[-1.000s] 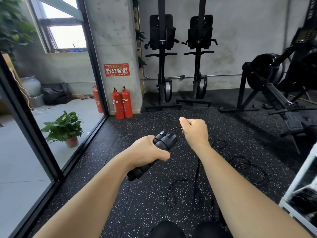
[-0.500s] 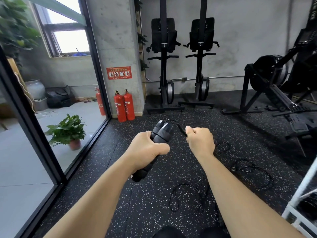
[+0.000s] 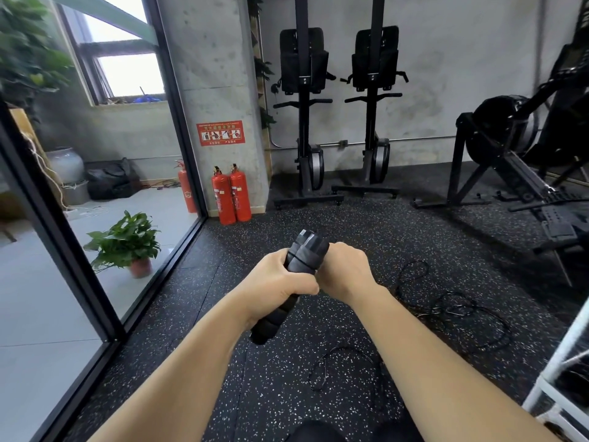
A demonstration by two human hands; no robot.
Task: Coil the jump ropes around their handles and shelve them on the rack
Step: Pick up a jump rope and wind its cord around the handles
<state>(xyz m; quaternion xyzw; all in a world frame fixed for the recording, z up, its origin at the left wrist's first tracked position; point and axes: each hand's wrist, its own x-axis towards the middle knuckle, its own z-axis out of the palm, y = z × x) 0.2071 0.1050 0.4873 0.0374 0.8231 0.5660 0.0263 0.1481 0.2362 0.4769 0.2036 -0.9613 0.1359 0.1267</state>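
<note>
A person's left hand (image 3: 280, 282) grips the paired black jump rope handles (image 3: 307, 255), tilted, with the right hand (image 3: 345, 272) fisted against them, its grasp hidden; slack cord (image 3: 350, 348) lies on the floor below, so each wrap probably wants steady tension, laid snugly side by side.

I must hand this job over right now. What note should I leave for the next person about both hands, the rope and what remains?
The left hand grips both handles together, tilted.
The right hand is a fist against the handles, apparently on the cord, which is hidden there.
The cord lies in loose loops on the floor, right of the arms. No wraps show on the handles.
The white rack stands at the right edge.
Done: handles paired. Left: coil the cord, then shelve it. I cannot tell whether the loops are one rope or more.
</note>
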